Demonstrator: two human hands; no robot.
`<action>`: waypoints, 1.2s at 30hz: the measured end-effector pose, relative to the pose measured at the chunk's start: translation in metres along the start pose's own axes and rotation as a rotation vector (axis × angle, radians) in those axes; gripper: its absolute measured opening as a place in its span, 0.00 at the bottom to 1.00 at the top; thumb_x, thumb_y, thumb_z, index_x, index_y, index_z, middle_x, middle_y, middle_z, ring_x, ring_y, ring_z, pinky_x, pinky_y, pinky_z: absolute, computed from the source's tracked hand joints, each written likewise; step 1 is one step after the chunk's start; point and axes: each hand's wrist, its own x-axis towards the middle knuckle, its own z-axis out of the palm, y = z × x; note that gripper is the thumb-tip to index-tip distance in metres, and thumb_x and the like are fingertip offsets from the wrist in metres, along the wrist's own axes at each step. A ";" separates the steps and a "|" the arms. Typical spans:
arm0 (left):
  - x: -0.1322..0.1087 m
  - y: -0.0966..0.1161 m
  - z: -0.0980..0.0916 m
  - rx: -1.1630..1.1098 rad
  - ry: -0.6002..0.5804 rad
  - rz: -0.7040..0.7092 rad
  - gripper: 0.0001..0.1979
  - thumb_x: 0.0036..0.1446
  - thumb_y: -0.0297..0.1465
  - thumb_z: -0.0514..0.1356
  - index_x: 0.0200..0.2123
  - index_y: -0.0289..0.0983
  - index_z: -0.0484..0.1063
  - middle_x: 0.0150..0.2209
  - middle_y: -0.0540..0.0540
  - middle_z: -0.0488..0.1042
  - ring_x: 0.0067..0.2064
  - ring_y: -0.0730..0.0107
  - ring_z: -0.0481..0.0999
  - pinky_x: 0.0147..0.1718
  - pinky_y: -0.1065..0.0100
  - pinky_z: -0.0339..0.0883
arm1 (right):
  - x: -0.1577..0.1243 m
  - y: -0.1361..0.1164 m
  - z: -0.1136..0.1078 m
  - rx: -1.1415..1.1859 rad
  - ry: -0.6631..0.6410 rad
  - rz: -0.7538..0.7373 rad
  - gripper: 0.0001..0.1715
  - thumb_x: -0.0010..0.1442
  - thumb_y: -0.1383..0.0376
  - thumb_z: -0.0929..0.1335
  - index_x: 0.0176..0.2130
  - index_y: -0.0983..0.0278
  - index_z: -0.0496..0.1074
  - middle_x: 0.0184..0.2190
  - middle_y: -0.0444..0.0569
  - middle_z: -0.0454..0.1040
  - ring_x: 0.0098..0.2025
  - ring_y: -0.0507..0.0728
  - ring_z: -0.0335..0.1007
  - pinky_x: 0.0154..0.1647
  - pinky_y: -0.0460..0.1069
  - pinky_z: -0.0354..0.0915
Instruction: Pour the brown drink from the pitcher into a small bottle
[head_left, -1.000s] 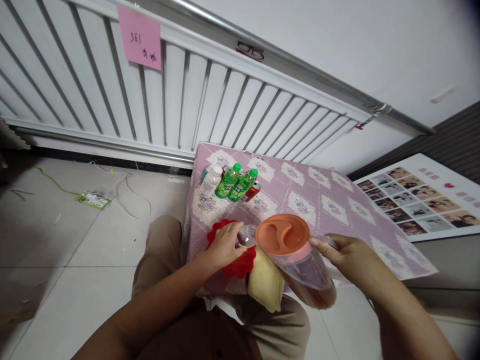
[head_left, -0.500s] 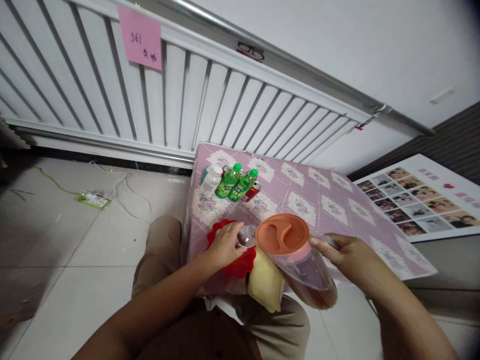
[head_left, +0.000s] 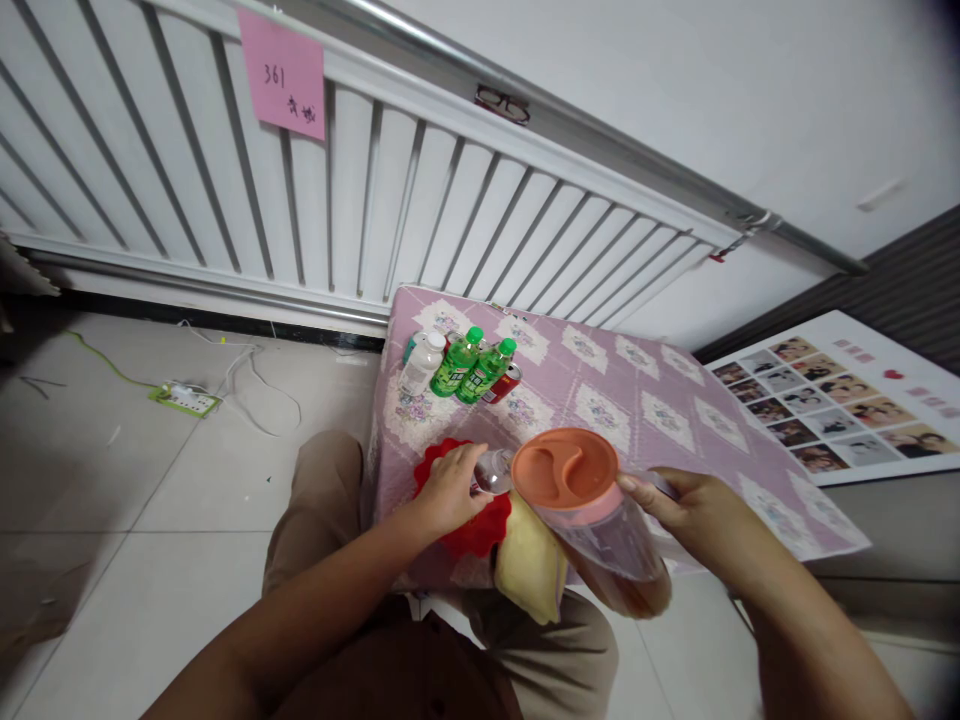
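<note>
My left hand (head_left: 452, 490) is closed around a clear plastic bottle (head_left: 493, 472), tilted with its mouth toward the pitcher. My right hand (head_left: 694, 505) grips the handle of a clear pitcher (head_left: 611, 555), which has an orange lid (head_left: 566, 468) and brown liquid inside. The pitcher leans left, so its lid edge meets or nearly meets the bottle's mouth; whether liquid is flowing I cannot tell. Below the bottle lies a red scalloped mat (head_left: 480, 535), partly hidden by my left hand. A folded yellow cloth (head_left: 531, 565) rests beside it at the table's near edge.
On the cloth-covered table (head_left: 600, 405) stand two green bottles (head_left: 486, 372), a white-capped bottle (head_left: 423, 365) and a red can (head_left: 504, 384). Behind runs a white radiator (head_left: 450, 210). A photo board (head_left: 847, 400) leans at right. A power strip (head_left: 184, 400) with cables lies on the floor.
</note>
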 end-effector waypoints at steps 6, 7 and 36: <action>0.001 0.002 -0.001 0.003 -0.006 -0.013 0.36 0.52 0.29 0.70 0.63 0.40 0.61 0.63 0.37 0.69 0.65 0.49 0.67 0.64 0.47 0.62 | 0.000 0.003 0.000 -0.006 0.011 -0.035 0.43 0.46 0.26 0.64 0.18 0.62 0.70 0.16 0.45 0.67 0.22 0.54 0.61 0.22 0.49 0.60; 0.001 0.002 -0.001 0.002 -0.007 -0.012 0.37 0.52 0.29 0.70 0.63 0.39 0.61 0.63 0.37 0.69 0.65 0.49 0.67 0.64 0.47 0.62 | 0.000 0.003 0.000 -0.007 0.013 -0.036 0.44 0.46 0.26 0.64 0.18 0.63 0.70 0.16 0.45 0.66 0.22 0.54 0.61 0.22 0.49 0.60; 0.000 0.001 -0.001 0.008 -0.004 -0.004 0.35 0.53 0.29 0.69 0.62 0.40 0.61 0.63 0.38 0.69 0.65 0.50 0.68 0.64 0.47 0.62 | -0.002 -0.003 -0.001 -0.018 -0.009 0.002 0.41 0.46 0.28 0.65 0.19 0.62 0.70 0.17 0.45 0.66 0.23 0.55 0.60 0.24 0.49 0.60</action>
